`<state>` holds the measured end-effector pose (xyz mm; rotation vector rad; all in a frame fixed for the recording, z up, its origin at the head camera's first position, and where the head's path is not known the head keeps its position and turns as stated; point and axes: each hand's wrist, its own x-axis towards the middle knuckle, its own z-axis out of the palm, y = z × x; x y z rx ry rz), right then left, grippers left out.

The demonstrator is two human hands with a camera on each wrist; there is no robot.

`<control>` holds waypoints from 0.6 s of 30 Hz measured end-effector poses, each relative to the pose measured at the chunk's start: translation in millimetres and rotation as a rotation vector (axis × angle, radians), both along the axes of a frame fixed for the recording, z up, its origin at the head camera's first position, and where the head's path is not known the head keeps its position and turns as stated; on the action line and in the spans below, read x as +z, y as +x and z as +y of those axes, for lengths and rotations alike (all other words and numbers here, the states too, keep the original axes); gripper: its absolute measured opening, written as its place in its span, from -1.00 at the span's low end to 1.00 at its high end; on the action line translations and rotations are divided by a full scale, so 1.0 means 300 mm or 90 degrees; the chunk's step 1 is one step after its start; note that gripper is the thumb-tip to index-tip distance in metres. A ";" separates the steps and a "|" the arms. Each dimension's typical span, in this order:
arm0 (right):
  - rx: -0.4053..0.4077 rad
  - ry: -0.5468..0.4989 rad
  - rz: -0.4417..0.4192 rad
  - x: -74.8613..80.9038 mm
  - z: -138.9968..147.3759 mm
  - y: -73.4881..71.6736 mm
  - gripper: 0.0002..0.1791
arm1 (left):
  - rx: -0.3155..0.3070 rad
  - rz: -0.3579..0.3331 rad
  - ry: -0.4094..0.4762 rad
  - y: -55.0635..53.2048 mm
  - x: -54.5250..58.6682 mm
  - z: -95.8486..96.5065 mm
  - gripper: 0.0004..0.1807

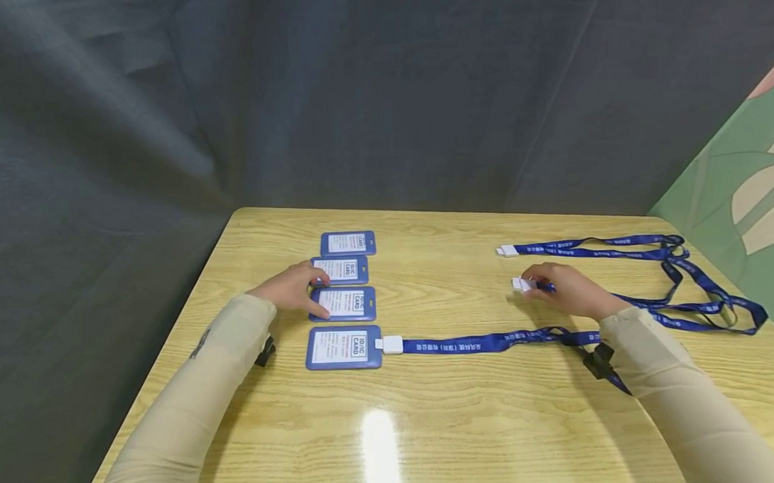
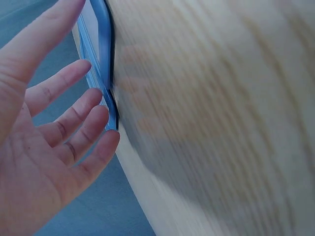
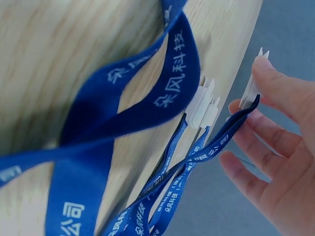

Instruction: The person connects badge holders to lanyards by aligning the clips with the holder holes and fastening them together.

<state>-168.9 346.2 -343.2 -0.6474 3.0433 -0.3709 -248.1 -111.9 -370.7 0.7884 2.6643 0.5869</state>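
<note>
Wood-grain table point(image 1: 457, 424), dark curtain point(image 1: 420, 98) behind, left hand point(image 1: 290, 287) with fingers loosely parted over blue card holders point(image 1: 342, 304), right hand point(image 1: 568, 290) pinching a white clip point(image 1: 521, 284) on a blue lanyard point(image 3: 211, 150), well apart rightward.

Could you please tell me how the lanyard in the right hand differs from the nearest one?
The held lanyard has its white clip pinched by the right hand; the nearest lanyard has its clip lying untouched. The nearest lanyard's clip overlaps a blue card holder; the held lanyard's overlaps none. Both are blue with white lettering.
</note>
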 end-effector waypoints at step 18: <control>0.010 0.001 0.021 0.016 -0.022 -0.001 -0.73 | -0.014 0.016 -0.014 0.008 0.002 0.008 -0.29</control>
